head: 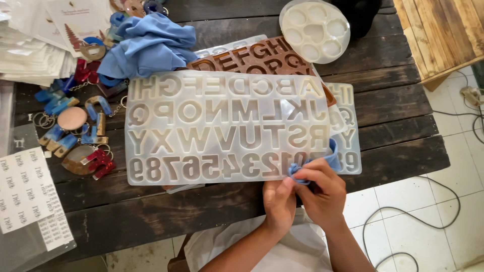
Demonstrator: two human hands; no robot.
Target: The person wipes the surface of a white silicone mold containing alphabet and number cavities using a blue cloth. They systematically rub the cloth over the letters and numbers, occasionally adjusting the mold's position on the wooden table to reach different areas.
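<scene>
A large translucent white silicone mould with raised letters and digits lies on the dark wooden table, seen mirrored. My right hand pinches a small blue cloth against the mould's lower right corner. My left hand sits beside it at the mould's bottom edge, fingers curled on the rim and touching the cloth. A second translucent mould and a brown letter mould lie under the top one.
A crumpled blue cloth lies at the back left. Resin letter keychains are scattered at the left, beside paper sheets. A round white mould sits at the back. Cables run over the tiled floor.
</scene>
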